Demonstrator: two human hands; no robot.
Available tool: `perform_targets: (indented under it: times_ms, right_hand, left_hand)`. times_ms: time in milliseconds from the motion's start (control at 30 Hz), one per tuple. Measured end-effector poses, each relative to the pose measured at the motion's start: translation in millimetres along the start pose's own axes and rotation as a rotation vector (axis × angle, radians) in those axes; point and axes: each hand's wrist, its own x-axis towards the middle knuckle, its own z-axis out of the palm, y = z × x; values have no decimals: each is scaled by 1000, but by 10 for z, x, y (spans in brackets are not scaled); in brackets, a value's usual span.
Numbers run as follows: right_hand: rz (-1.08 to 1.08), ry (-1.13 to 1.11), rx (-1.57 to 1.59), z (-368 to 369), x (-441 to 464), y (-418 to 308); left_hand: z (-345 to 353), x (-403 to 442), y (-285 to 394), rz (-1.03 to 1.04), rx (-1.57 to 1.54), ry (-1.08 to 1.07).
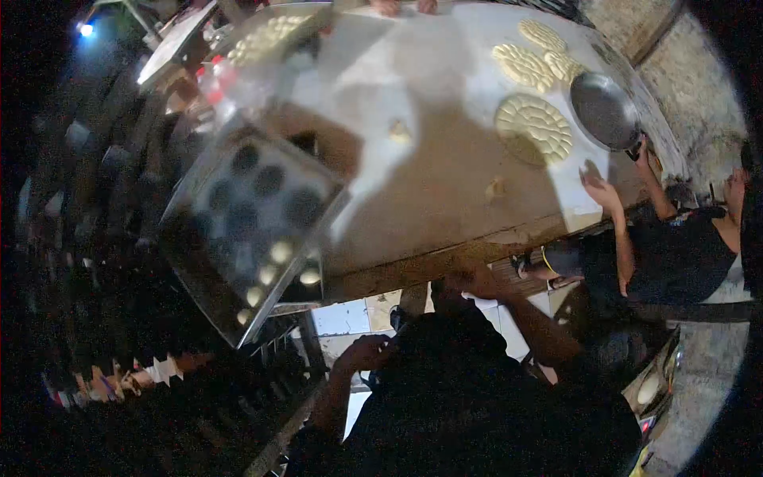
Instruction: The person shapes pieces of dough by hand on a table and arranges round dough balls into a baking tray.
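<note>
My left hand (367, 351) hangs low beside my body, below the tray's near corner, with its fingers partly curled. Whatever it might hold is hidden. Close to the table's front edge is my right hand (465, 282), in deep shadow, its fingers too dark to read. A large tilted metal tray (338, 199) stands at the left end of the table. Several dark round marks cover its surface, and a few pale dough balls (281, 252) sit toward its near end. Another dough ball (310, 275) lies just past the tray's right edge.
A co-worker on the right grips a round pan (604, 111) by its handle. Near it lie scored dough rounds (534, 129) on the floured table (429, 199). A tray of dough pieces (270, 38) and blurred red-capped bottles (216, 79) stand at back left. Another person's hands (405, 6) show at the far edge.
</note>
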Motion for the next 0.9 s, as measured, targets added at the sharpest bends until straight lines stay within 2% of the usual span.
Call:
perform_targets:
  times_ms: [33,67,100,133,167,200,233,267,300,367,400,433,500,533,600,633,667,700,733,800,833,867,900]
  right_hand:
    - [94,209,65,-262,29,73]
    - [-63,468,87,-493,182,531]
    - [-90,787,45,-749,380,839]
    - [-115,1111,2,-970,523,1122]
    - [-117,1135,7,-1098,642,1520]
    - [50,902,175,-1235,801,1930]
    - [203,657,338,-1405,914,2127]
    - [-57,910,-231,-1311,967,1948]
    - [-71,936,-237,-1244,973,1794]
    - [-48,835,6,-1100,871,1474]
    - [-72,784,121,-1027,834,1349]
    - [-116,742,246,-945,797,1233]
    - [-261,683,517,-837,787,1057]
    - [-404,612,773,-844,785,1027]
    - [-366,669,702,-1042,761,934]
    - [-338,717,613,-1137,768,940]
    - [-327,709,623,-1231,796,1017]
    - [-176,752,717,-1353,827,1116]
    - [-23,790,808,-1457,838,1193]
    - [-58,810,758,-1544,693,1299]
    - [-37,545,415,-1488,550,1461]
    - [-16,278,70,-1510,502,1552]
    - [-25,276,60,-1601,553,1565]
  left_hand:
    - [-206,-52,263,96,-66,-12]
    - [-426,-88,621,208,-101,32]
    - [-594,-19,815,408,-143,142]
    - [-712,97,994,386,-97,293]
    - [-922,139,1341,370,-26,358]
    - [-1051,306,1579,290,-21,447]
    - [-1127,582,1607,364,-111,456]
    - [-1218,910,1567,434,-202,457]
    - [-1258,1187,1631,436,-179,453]
    - [-1190,1675,1844,499,-509,615]
    - [-1157,1820,1962,492,-495,607]
    - [-1101,1948,2049,445,-646,593]
    - [-1044,2031,2211,417,-844,595]
    - [-1040,2009,2314,444,-890,611]
    - [-1136,2005,2265,357,-713,607]
    - [-1158,1908,2301,338,-715,602]
    - [-1183,1754,2374,261,-836,717]
    - [-1215,1639,2387,185,-953,837]
    - [-1175,1591,2211,176,-951,843]
    - [-1014,1518,1573,249,-570,972]
    - [-955,1476,1269,274,-441,1017]
    - [-904,1422,985,218,308,1036]
    - [-951,1399,829,128,1051,961]
